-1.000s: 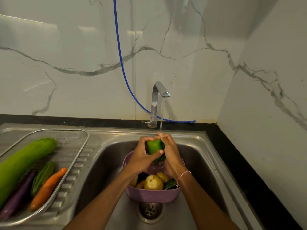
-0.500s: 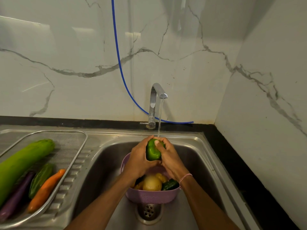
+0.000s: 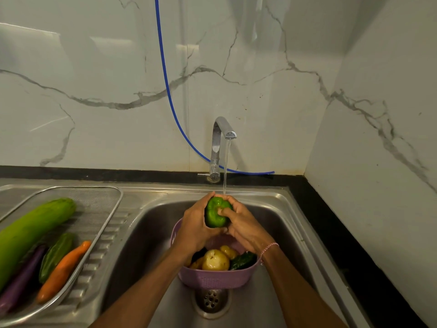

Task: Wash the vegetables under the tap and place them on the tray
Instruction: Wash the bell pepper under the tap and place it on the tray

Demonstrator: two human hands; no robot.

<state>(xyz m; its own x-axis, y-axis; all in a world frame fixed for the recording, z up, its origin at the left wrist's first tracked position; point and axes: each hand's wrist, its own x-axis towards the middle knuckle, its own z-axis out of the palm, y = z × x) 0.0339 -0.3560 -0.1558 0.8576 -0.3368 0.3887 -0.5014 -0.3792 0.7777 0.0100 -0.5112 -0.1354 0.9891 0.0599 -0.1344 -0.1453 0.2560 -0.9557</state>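
While water ran from the tap (image 3: 220,138) onto its top, the green pepper (image 3: 215,215) was held between both hands over the back rim of the purple basket (image 3: 212,279), which stood in the middle of the sink (image 3: 151,233) bowl. The left hand (image 3: 194,229) had its fingers curled round the pepper's left side. The right hand (image 3: 243,229) wrapped the right side, thumb pressed on the front face.

By the look of it the job was about half done. Four vegetables lay on the mesh tray (image 3: 118,197) on the drainboard at the sink's left edge: a long pale gourd (image 3: 33,230), an aubergine (image 3: 21,278), a ridged green gourd (image 3: 55,259) and a carrot (image 3: 62,271). The pepper was mid-rinse. In the basket waited a large potato (image 3: 215,260), a smaller one behind it and a dark green vegetable (image 3: 242,261) at the right rim; whatever lay beneath was hidden.

The tray's near end was crowded, so the bare mesh at its far right corner seemed the easiest landing spot. Nothing stood between bowl and tray. A blue hose (image 3: 165,79) hung down the wall behind the tap, well apart from the hands, and the drain (image 3: 211,301) showed just in front of the basket.
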